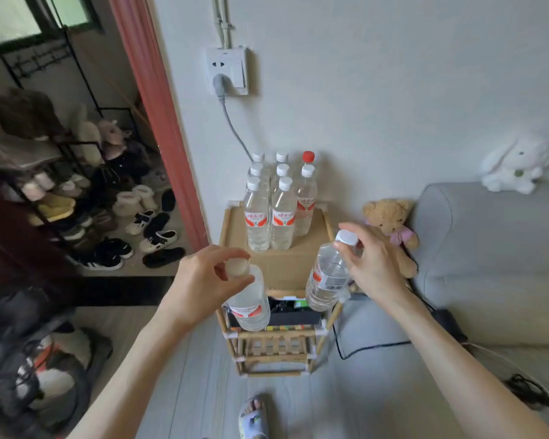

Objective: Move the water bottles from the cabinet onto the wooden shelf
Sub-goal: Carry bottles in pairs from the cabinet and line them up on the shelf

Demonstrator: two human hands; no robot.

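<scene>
hands each pinch a bottle's cap above wooden shelf

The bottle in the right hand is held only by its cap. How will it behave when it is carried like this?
The bottle looks full of water, so it is probably heavy for its size. It already hangs tilted under the right hand, so it may swing. The cap is small and smooth, so the grip could slip.

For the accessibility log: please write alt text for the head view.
Each hand, left hand and right hand, grips a water bottle by its cap above a wooden shelf. Eight bottles already stand at its back, against the wall; a teddy bear sits to the right.
</scene>
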